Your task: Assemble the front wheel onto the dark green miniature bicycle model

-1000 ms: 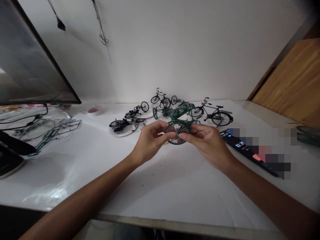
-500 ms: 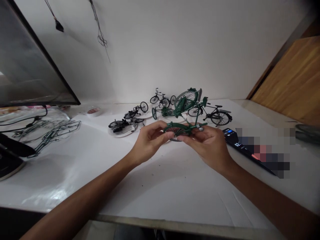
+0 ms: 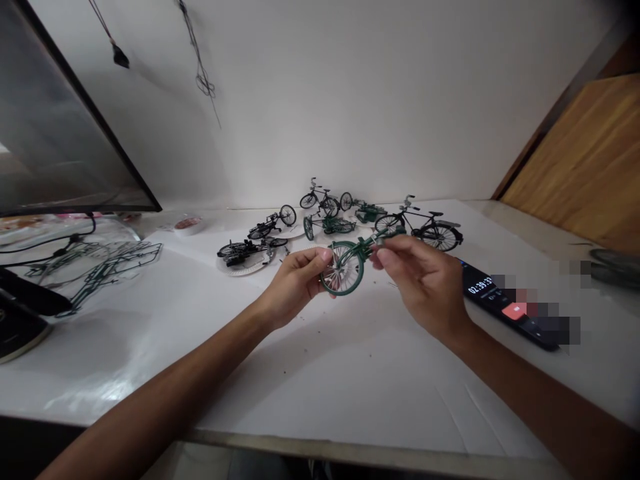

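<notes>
A small green model bicycle [image 3: 352, 265] is held up above the table, its spoked wheel with a green rim facing me. My left hand [image 3: 293, 287] pinches that wheel at its left edge, thumb in front and fingertips behind. On the right, my right hand [image 3: 431, 285] is closed around the green frame, thumb against fingers, covering much of it. The rest of the bicycle behind the right fingers is hidden. Just beyond the hands, a black model bicycle [image 3: 440, 233] stands upright, partly covered by my right hand.
Another black model bicycle [image 3: 320, 199] stands near the wall. Green model bicycles [image 3: 330, 225] and black ones [image 3: 240, 250] lie on paper plates. Green frames [image 3: 107, 267] lie left, near a monitor [image 3: 65, 120]. A phone [image 3: 505, 303] rests at right.
The green bicycle has turned and dropped lower, so its wheel now faces me on the left. My right hand has shifted its hold to the frame; my left still pinches the wheel.
</notes>
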Available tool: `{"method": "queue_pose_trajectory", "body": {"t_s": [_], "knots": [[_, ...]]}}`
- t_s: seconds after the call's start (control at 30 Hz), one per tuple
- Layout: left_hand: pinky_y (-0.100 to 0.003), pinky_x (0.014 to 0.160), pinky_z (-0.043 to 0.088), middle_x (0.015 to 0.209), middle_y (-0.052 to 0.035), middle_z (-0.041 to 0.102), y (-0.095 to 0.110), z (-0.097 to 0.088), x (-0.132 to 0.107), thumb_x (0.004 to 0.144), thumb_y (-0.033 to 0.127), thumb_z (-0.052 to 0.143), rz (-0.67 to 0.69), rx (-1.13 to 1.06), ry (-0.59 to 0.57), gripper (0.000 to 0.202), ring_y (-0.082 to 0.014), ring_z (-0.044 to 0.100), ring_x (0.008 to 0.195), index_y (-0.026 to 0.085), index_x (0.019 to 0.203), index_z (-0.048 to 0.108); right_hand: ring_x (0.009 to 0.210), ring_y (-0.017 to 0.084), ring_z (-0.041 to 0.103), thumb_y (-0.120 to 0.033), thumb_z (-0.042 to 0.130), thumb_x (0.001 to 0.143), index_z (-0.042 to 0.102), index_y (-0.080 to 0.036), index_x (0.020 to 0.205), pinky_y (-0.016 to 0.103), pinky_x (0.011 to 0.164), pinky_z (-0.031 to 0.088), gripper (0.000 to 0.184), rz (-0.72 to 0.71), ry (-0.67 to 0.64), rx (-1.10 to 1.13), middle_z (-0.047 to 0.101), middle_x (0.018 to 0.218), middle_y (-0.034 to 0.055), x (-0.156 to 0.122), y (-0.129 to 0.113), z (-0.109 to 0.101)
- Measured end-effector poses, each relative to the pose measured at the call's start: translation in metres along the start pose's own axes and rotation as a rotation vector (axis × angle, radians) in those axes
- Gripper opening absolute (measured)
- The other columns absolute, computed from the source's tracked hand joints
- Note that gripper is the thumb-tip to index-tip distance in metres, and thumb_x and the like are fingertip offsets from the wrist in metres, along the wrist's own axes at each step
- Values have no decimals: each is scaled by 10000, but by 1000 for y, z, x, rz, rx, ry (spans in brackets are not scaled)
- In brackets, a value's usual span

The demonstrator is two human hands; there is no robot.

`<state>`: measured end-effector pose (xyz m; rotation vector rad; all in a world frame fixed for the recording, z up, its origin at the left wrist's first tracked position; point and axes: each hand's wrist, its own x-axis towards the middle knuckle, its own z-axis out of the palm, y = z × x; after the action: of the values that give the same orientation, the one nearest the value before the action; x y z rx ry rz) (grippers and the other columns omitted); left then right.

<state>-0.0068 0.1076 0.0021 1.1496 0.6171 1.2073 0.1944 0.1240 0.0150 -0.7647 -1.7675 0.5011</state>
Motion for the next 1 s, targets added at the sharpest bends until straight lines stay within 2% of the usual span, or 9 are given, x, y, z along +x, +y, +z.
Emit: {"method": "queue_pose_trajectory", "body": {"t_s": [0.17, 0.23, 0.3, 0.4, 0.5, 0.6, 0.77, 0.9, 1.0], "knots": [[-201, 530, 445, 705, -29, 515, 9, 0, -2, 960, 332, 581, -56, -72, -22, 283, -83, 473, 584, 138, 756, 614, 1050, 255, 591, -282, 682, 860, 608, -243, 1055, 433, 902, 517, 212, -213, 167, -249, 602, 1114, 87, 6, 9, -2], [-203, 515, 436, 681, -29, 504, 11, 0, -2, 955, 332, 587, -98, -101, -34, 295, -83, 460, 566, 141, 729, 593, 1188, 278, 541, -293, 725, 829, 576, -238, 1157, 437, 958, 497, 364, -214, 213, -273, 559, 1244, 110, 8, 13, -3], [-206, 489, 416, 676, -30, 502, 12, -2, -3, 949, 341, 591, -151, -111, -57, 295, -83, 455, 547, 146, 729, 576, 1206, 273, 548, -325, 749, 814, 564, -237, 1211, 424, 979, 490, 447, -168, 151, -219, 563, 1288, 106, 11, 18, -5], [-202, 449, 367, 657, -17, 484, 8, -9, -2, 951, 395, 575, -240, -74, -74, 313, -71, 426, 498, 153, 752, 560, 937, 228, 666, -392, 742, 821, 675, -226, 999, 372, 836, 532, 253, -33, -40, -136, 707, 1006, 49, 12, 26, -8], [-199, 440, 352, 687, -31, 527, 6, -23, 2, 937, 471, 574, -323, 111, -49, 355, -64, 431, 487, 150, 788, 585, 810, 216, 675, -446, 730, 817, 711, -207, 855, 344, 727, 523, 242, 57, -129, -133, 732, 849, 35, 13, 30, -11], [-238, 490, 423, 738, -74, 596, 12, -35, 5, 934, 550, 534, -165, 466, 10, 448, -97, 519, 529, 137, 790, 629, 838, 218, 676, -463, 708, 831, 718, -202, 888, 348, 746, 518, 267, 64, -181, -120, 743, 894, 46, 14, 31, -14], [-310, 767, 531, 1001, -124, 663, 33, -30, -16, 980, 543, 426, 199, 708, 125, 469, -184, 643, 872, 139, 967, 664, 851, 216, 671, -477, 685, 842, 713, -191, 889, 359, 786, 507, 292, 69, -290, -75, 739, 901, 53, 14, 32, -13], [-344, 835, 524, 1190, -113, 644, 22, -12, -54, 793, 476, 747, 238, 1018, 170, 474, -230, 622, 1014, 196, 1156, 628, 887, 223, 676, -479, 682, 837, 735, -200, 897, 372, 815, 503, 291, 42, -383, -50, 745, 942, 63, 8, 28, -6], [-360, 821, 507, 1076, -100, 694, 6, -7, -76, 875, 424, 666, 216, 1122, 205, 315, -217, 636, 914, 191, 1087, 671, 885, 225, 686, -483, 701, 815, 752, -206, 904, 366, 797, 510, 295, 34, -460, -39, 753, 939, 62, 2, 22, -2]]}}
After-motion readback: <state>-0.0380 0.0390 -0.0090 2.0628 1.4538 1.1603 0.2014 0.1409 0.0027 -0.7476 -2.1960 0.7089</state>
